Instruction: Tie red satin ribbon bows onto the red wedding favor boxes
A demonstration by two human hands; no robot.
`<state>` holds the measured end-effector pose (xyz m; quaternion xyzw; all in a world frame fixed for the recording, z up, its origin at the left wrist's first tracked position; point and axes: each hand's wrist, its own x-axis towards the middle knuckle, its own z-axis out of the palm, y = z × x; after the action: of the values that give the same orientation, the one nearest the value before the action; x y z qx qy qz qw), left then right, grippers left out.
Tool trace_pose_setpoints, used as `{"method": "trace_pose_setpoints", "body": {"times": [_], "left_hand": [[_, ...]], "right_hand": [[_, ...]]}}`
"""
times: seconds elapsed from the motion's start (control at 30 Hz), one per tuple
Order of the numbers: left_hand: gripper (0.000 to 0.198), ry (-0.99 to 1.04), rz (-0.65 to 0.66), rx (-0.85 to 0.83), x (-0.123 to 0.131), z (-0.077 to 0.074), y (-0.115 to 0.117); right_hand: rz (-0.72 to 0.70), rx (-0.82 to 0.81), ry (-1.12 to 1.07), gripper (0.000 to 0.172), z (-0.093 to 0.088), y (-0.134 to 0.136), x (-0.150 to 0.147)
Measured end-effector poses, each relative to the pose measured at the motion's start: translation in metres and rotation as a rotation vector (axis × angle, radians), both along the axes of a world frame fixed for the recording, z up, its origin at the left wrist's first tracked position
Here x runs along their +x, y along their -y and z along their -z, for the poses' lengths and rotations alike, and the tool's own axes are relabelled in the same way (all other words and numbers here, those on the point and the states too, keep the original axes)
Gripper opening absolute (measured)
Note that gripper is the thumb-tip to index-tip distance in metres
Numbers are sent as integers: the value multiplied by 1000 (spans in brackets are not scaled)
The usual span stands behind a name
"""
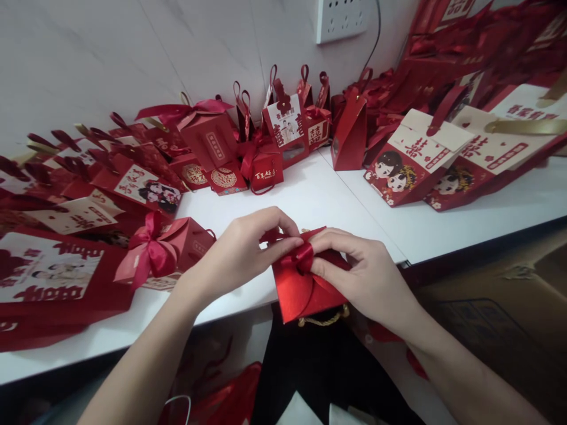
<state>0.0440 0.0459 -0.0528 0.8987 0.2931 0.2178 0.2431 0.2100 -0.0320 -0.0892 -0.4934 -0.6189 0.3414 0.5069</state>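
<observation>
A shiny red gift box (pixel 295 292) with gold rope handles sits at the front edge of the white table, partly over the edge. On its top is a dark red ribbon (pixel 303 257) looped into a bow shape. My left hand (pixel 252 245) pinches the ribbon from the left, thumb and forefinger together. From the right, my right hand (pixel 361 268) pinches the same ribbon between thumb and fingers. Both hands nearly touch over the box, and they hide part of its top and the far ribbon end.
Several red boxes stand at the left, among them a box with a pink-red bow (pixel 153 251). More line the wall behind. Bags with cartoon couples (pixel 394 177) stand at the right. A cardboard box (pixel 500 295) is below the table's right edge (pixel 465 242).
</observation>
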Motion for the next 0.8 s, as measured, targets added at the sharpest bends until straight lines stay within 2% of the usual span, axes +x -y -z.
{"method": "trace_pose_setpoints", "body": {"times": [0.23,0.4,0.57,0.8], "left_hand": [[7,77,32,80,-8,6,7],[8,29,30,33,-11,8,15],[15,21,43,-64,-13,8,25],[16,-52,-172,45,-11,16,33]], "right_hand": [[62,42,-63,12,3,2,-1],[126,-29,-56,5,0,2,-3],[147,-27,-53,5,-1,1,-5],[158,-12,-37,5,-3,0,-6]]}}
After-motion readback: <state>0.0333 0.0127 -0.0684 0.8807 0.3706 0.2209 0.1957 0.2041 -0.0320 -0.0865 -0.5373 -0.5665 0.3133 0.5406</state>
